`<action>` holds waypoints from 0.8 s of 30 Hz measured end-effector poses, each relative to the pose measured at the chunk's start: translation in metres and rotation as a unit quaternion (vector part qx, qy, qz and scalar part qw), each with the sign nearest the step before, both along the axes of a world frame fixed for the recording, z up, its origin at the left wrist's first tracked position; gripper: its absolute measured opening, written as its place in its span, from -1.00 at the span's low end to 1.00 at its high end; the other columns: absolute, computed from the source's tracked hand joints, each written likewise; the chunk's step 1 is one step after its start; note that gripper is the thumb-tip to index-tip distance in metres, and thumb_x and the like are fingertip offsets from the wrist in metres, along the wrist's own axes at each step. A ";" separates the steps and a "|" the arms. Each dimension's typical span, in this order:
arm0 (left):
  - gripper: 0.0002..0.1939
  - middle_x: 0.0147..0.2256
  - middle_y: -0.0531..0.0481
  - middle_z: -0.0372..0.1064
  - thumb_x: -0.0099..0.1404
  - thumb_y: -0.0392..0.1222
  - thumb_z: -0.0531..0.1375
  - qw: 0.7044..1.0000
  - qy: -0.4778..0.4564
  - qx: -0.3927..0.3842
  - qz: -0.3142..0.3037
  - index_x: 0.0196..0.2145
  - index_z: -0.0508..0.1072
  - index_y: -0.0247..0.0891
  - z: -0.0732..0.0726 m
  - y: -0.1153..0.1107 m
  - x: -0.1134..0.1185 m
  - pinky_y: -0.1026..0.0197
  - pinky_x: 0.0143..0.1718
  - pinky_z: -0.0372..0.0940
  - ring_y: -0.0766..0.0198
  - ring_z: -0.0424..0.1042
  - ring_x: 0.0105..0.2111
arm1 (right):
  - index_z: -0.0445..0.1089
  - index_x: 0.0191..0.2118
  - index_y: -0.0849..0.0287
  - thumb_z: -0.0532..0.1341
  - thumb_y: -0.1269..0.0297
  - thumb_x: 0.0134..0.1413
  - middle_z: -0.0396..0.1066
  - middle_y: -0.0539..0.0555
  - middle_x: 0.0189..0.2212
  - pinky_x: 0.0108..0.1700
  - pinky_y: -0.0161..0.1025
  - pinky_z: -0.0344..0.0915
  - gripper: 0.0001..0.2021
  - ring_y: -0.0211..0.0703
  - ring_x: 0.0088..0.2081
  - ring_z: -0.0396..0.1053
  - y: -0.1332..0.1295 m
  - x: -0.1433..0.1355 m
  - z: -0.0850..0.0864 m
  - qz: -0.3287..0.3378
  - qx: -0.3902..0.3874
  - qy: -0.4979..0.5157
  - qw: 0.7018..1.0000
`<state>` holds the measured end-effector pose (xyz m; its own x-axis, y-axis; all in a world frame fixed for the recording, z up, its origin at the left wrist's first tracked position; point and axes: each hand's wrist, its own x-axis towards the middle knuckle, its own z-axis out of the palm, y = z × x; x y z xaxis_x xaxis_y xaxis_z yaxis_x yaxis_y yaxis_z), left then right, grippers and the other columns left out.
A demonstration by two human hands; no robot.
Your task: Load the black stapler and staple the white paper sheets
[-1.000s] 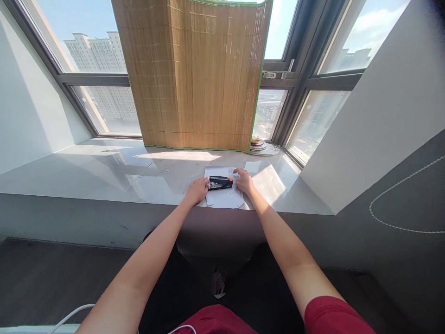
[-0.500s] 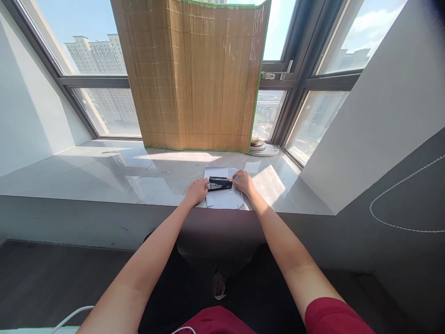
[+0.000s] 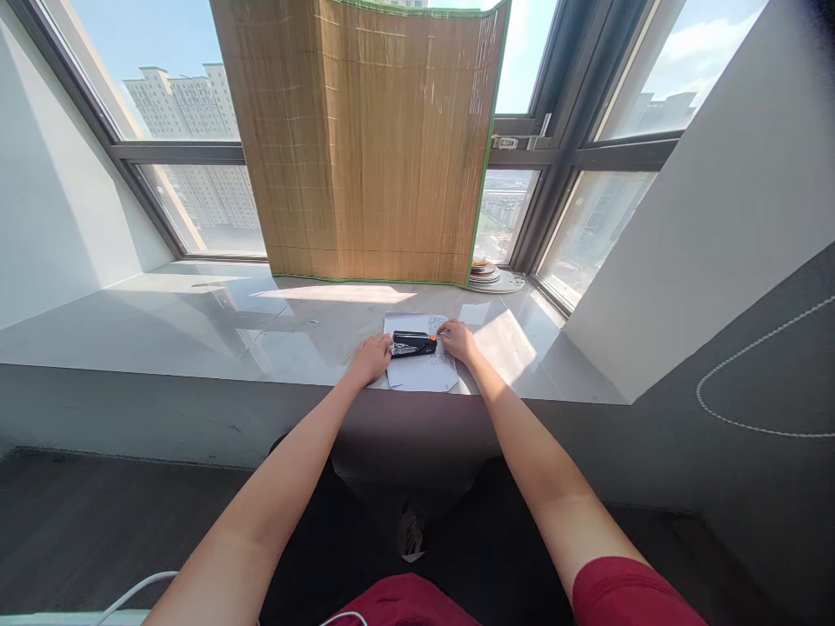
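A black stapler point(image 3: 413, 344) with a silver strip along its side and a small orange-red spot at its right end lies across white paper sheets point(image 3: 423, 377). My left hand point(image 3: 372, 358) is closed around the stapler's left end. Beside the right end, my right hand point(image 3: 459, 341) has its fingertips pinched together over the paper. Whatever sits in that pinch is too small to make out. Printed or written dark marks show on the paper around the right fingers.
The paper rests near the front edge of a pale, glossy windowsill point(image 3: 300, 335). A bamboo blind point(image 3: 391, 156) hangs in front of the window, its green-edged bottom at the sill. Stacked plates point(image 3: 496, 280) stand in the right corner. A beaded cord point(image 3: 724, 417) hangs at the right.
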<state>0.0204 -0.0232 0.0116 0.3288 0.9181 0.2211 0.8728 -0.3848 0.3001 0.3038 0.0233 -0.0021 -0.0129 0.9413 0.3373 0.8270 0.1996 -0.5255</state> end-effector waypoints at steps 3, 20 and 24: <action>-0.58 0.36 -0.14 0.43 0.60 -0.25 0.02 1.000 0.000 0.002 0.000 0.25 0.53 -0.15 -0.001 0.001 0.000 -0.07 0.45 0.22 -0.01 0.40 0.35 | 0.65 -0.15 0.16 0.18 0.47 0.12 0.57 0.20 0.06 0.21 0.03 0.38 -0.70 0.14 0.11 0.48 0.001 0.001 0.000 0.001 -0.002 0.007 1.000; -0.53 0.38 -0.16 0.40 0.61 -0.23 -0.04 1.000 0.005 0.000 -0.013 0.30 0.49 -0.19 -0.008 0.006 -0.002 -0.12 0.47 0.18 -0.04 0.37 0.37 | 0.62 -0.21 0.15 0.18 0.47 0.05 0.57 0.17 -0.09 0.13 -0.03 0.42 -0.72 0.09 0.00 0.49 0.001 0.004 -0.001 0.000 0.014 0.035 0.999; -0.53 0.40 -0.19 0.38 0.61 -0.23 -0.04 1.000 0.004 -0.003 -0.012 0.31 0.48 -0.22 -0.009 0.007 -0.002 -0.13 0.48 0.16 -0.05 0.35 0.38 | 0.61 -0.29 0.15 0.18 0.48 0.05 0.56 0.19 -0.09 0.13 -0.02 0.41 -0.76 0.11 0.02 0.48 0.000 0.003 0.000 -0.004 0.014 0.035 0.999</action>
